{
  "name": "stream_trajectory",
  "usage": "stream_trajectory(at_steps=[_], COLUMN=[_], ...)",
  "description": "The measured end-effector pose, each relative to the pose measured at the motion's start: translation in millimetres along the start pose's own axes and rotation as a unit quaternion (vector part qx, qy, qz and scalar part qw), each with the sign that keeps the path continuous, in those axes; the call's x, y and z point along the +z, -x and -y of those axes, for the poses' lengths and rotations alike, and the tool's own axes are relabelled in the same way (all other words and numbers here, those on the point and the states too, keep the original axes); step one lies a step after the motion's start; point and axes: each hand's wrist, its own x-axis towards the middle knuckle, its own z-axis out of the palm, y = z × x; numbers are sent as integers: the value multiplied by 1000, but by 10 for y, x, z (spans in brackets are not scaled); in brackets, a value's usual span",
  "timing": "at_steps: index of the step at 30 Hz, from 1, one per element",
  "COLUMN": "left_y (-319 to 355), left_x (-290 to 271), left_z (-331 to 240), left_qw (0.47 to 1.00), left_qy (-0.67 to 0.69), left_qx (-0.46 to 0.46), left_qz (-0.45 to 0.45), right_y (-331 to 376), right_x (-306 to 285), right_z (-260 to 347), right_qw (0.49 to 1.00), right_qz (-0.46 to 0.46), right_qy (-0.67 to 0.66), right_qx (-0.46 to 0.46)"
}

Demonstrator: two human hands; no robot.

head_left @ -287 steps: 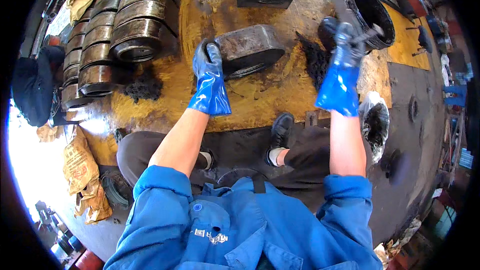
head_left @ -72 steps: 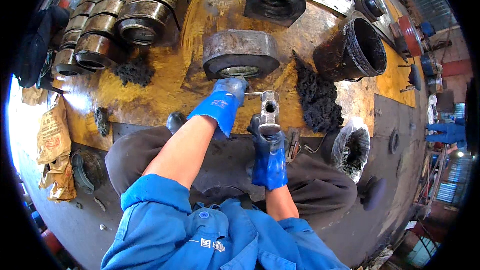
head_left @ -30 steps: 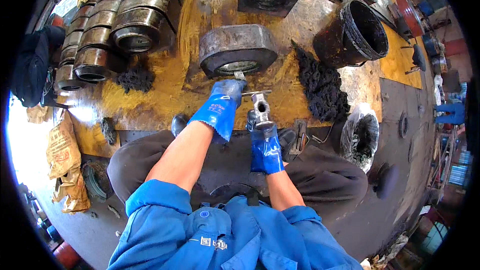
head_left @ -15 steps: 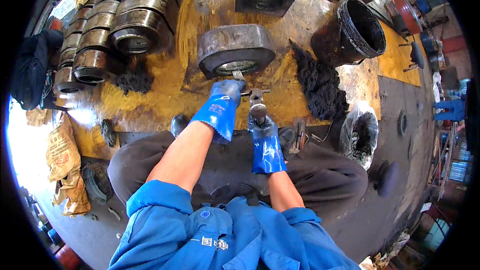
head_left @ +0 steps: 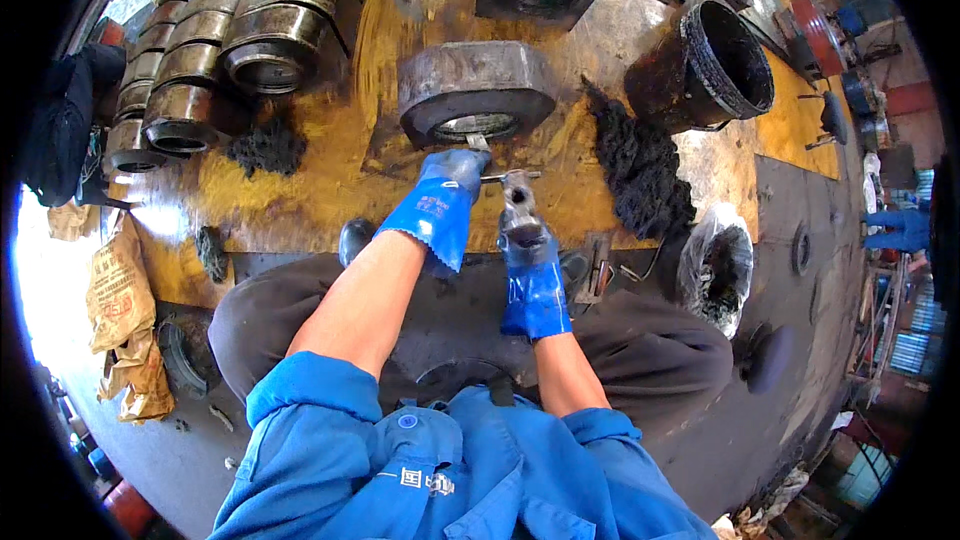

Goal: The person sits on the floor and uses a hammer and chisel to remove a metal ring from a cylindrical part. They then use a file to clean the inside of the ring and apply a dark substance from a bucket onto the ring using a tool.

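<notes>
Left hand (head_left: 447,202) reaching forward, grip pinching thin metal rod (head_left: 508,176) — right hand (head_left: 528,258) upright, fist clamped around hammer (head_left: 519,206)

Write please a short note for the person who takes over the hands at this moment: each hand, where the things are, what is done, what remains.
Left hand, in a blue rubber glove, pinches a thin metal rod just below the big grey steel ring block on the yellow, greasy floor plate.
Right hand, also gloved, grips a small grey metal cylinder part upright; the rod meets its top.
Black grease heap lies right of the block, black bucket beyond it, row of steel rings at the left.
Done: cannot tell.
Left: rod and part are in the hands, not put down.
</notes>
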Motion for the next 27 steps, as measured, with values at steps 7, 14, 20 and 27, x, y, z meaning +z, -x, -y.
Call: stream_trajectory(at_steps=[7, 14, 20, 27], left_y=[-32, -95, 2, -4], left_x=[39, 72, 31, 104], left_z=[-38, 27, -5, 51], left_qw=[999, 1000, 1000, 998], left_qy=[25, 8, 12, 24], left_qx=[2, 6, 5, 2], left_qz=[-21, -12, -20, -50], right_y=[-35, 14, -5, -91], right_x=[10, 48, 51, 43], right_z=[-336, -88, -40, -164], right_qw=[992, 991, 986, 993], right_qz=[-17, -23, -35, -24], right_qy=[-77, 15, 142, -11], right_qx=[-98, -128, -79, -119])
